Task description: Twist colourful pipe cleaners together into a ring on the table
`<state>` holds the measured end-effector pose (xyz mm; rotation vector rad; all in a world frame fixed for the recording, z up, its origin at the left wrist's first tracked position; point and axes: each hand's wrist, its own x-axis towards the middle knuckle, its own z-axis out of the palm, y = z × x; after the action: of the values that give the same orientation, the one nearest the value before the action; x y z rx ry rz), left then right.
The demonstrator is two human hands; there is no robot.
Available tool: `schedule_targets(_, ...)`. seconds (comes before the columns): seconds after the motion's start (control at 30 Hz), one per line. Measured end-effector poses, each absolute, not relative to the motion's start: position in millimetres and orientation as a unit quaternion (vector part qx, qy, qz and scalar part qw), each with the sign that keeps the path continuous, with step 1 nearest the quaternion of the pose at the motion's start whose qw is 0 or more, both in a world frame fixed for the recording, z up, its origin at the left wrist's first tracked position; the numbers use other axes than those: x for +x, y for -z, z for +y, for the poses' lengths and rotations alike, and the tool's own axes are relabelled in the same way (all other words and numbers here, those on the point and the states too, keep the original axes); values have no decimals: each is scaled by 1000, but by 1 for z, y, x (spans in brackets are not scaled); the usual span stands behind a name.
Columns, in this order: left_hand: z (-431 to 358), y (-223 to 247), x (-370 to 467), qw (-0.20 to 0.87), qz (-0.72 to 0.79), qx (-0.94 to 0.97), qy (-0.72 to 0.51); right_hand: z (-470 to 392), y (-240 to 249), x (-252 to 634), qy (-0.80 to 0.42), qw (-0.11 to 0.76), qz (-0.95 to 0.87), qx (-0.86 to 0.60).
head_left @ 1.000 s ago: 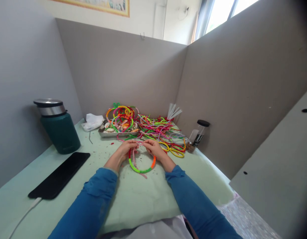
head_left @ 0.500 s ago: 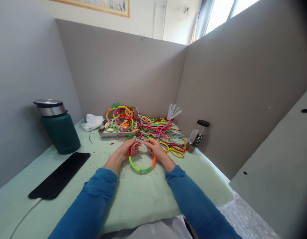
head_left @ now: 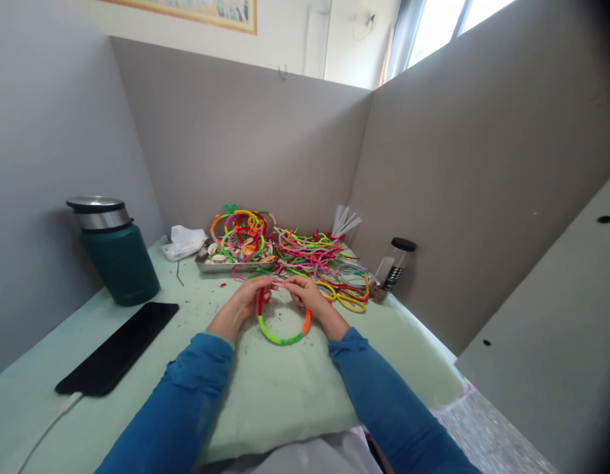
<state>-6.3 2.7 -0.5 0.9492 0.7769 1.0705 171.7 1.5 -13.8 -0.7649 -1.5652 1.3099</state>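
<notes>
Between my hands hangs a ring wrapped in coloured pipe cleaner, with red, lime, green and orange stretches along its lower arc. My left hand is closed on its upper left side, by the red part. On the upper right, my right hand pinches the ring above the orange part. A pale pink strand runs between the fingertips of both hands at the top. The fingers hide part of the ring there. Just beyond my hands lies a tangled pile of pipe cleaners.
A metal tray holds shells and several finished-looking coloured rings. At left stand a green bottle and a black phone on a cable. Tissues lie behind. A black-capped jar leans near the right partition.
My left hand's fingers have closed in toward the right fingertips at the top of the ring. The ring has shifted slightly right and down. My right hand has barely moved.
</notes>
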Motion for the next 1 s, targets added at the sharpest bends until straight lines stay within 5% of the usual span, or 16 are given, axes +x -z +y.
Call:
schedule_targets(0.57,9,10,-6,494,463,529,-511,8,21,170,-498,417,-674,-352)
schedule_targets(1.0,7,11,-1,68,493,744,-445,9,23,162,-439,415,-707,-368)
